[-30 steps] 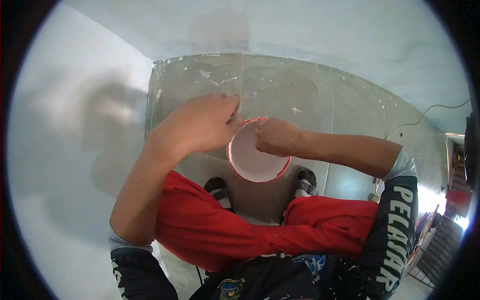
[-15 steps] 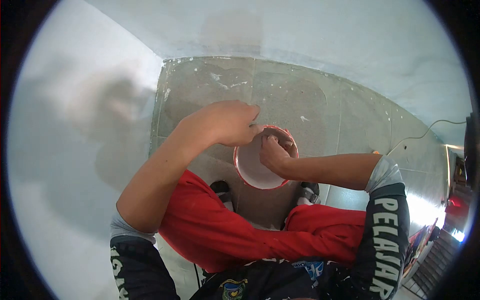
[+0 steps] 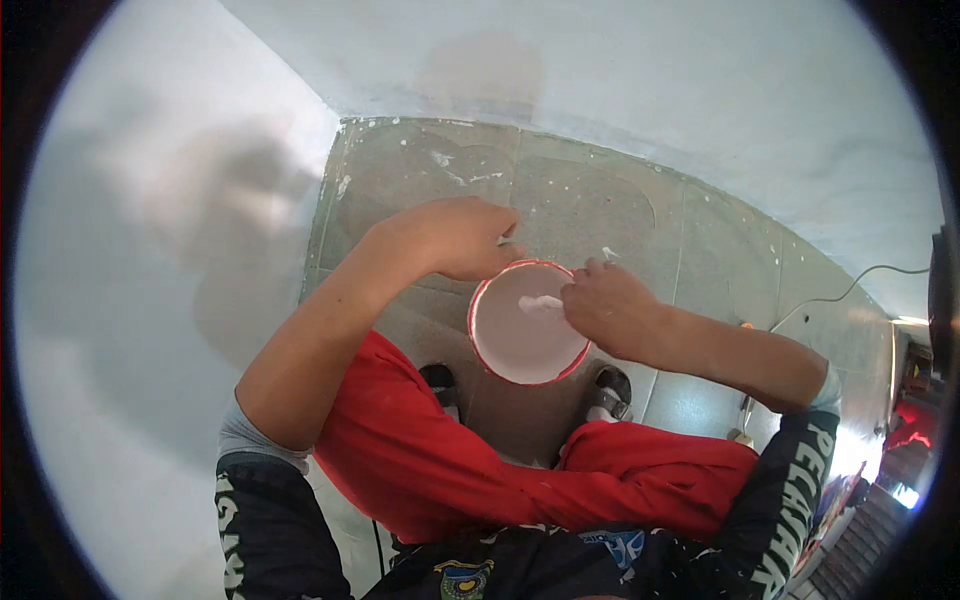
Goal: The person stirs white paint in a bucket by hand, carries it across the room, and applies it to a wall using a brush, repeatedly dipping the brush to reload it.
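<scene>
A round bucket with a red rim stands on the floor between my feet, with whitish, pale contents inside. At its upper left rim is my left hand, fingers curled together, a small pale bit showing between them; what it grips is too small to name. On the right rim, my right hand is closed, its fingertips over the opening. A small white lump shows inside the bucket beside those fingertips; whether they pinch it is unclear.
Grey floor tiles carry white splashes. Pale walls meet in a corner at the upper left. A thin cable runs over the floor at the right. My shoes flank the bucket.
My right hand has come up and rightward from inside the bucket to its right rim, uncovering the pale interior and white lump. My left hand has hardly moved.
</scene>
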